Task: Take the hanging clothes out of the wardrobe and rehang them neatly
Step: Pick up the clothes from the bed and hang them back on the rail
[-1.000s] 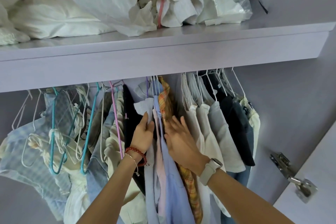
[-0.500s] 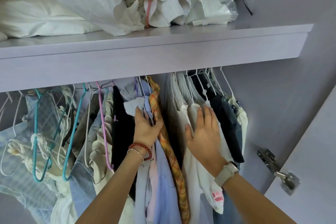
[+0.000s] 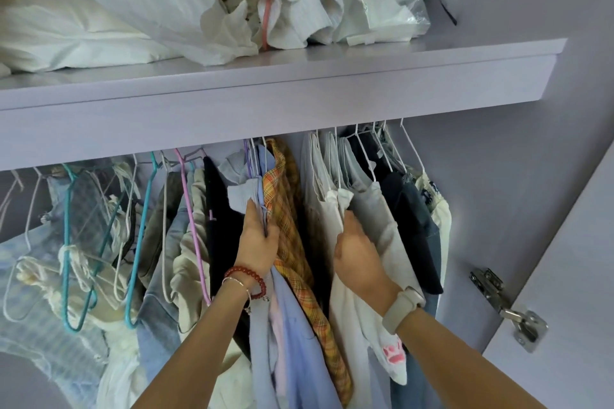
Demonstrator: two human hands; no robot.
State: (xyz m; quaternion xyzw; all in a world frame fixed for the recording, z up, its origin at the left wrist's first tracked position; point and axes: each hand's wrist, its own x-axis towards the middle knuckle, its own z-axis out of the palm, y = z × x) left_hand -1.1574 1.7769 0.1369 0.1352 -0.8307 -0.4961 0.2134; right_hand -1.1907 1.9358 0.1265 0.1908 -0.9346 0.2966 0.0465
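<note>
The left hand (image 3: 257, 242) grips the pale blue shirt (image 3: 292, 335) at six o'clock; the right hand (image 3: 357, 252) grasps white garments (image 3: 332, 209) at three o'clock (apparently parting). Next: unhooking hangers from the hidden rail.

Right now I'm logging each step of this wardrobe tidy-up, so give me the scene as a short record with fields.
place: open wardrobe, clothes hanging under a shelf
left hand: grips the light blue shirts beside the orange plaid shirt
right hand: grips a white garment in the right-hand group
gap: the two hands part the clothes either side of a dark gap
far left: teal hangers, some bare
on shelf: white bags and bundled cloth
door: hinge at right
</note>
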